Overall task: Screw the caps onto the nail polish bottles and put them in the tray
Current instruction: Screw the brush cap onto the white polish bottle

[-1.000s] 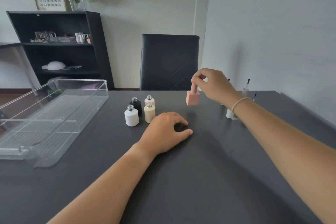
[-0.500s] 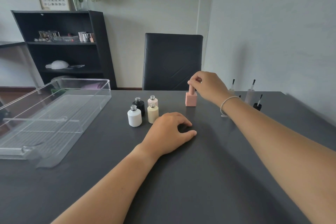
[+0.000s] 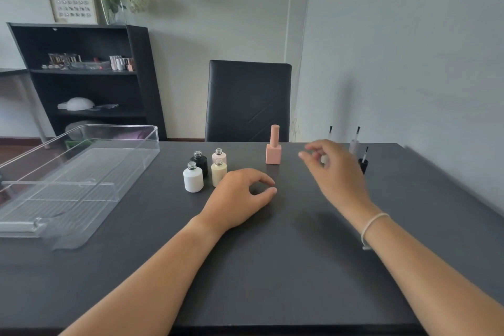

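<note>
Right hand [image 3: 335, 172] has let go of the capped pink bottle [image 3: 273, 150]; both hands loose, left hand [image 3: 240, 196] resting.

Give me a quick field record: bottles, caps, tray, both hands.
capped bottle: pink, upright on the table, outside the tray
open bottles: white, black, pale pink, cream, clustered together
loose caps: brushes up, far right; black cap clearest, others partly hidden by the right hand
tray: clear, at the left, no bottles inside
left hand: rests on table, holds nothing
right hand: blurred, above table, holds nothing
</note>
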The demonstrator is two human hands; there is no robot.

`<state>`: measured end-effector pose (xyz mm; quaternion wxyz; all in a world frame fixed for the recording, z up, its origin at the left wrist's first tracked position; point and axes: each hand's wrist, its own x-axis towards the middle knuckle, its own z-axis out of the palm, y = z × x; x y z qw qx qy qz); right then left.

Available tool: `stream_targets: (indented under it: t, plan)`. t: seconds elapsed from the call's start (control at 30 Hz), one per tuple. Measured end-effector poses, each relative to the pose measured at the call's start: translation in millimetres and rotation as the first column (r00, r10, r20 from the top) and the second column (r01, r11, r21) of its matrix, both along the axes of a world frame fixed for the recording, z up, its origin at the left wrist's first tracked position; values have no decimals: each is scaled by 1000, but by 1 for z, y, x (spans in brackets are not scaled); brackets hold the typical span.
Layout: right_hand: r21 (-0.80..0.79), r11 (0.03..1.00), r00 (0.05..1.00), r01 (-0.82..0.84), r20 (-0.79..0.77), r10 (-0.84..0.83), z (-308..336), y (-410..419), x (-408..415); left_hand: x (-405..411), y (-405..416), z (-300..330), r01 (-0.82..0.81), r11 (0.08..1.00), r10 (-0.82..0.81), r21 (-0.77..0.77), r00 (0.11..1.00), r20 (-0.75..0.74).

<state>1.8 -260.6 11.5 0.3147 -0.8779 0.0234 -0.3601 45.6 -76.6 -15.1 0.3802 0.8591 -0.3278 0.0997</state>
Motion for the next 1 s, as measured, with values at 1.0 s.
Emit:
stream_targets:
  t: [1.0]
  plan:
    - [135, 951, 915, 279, -337, -221, -24, -25, 0, 13, 74, 0, -544, 828, 506, -139, 830, -235]
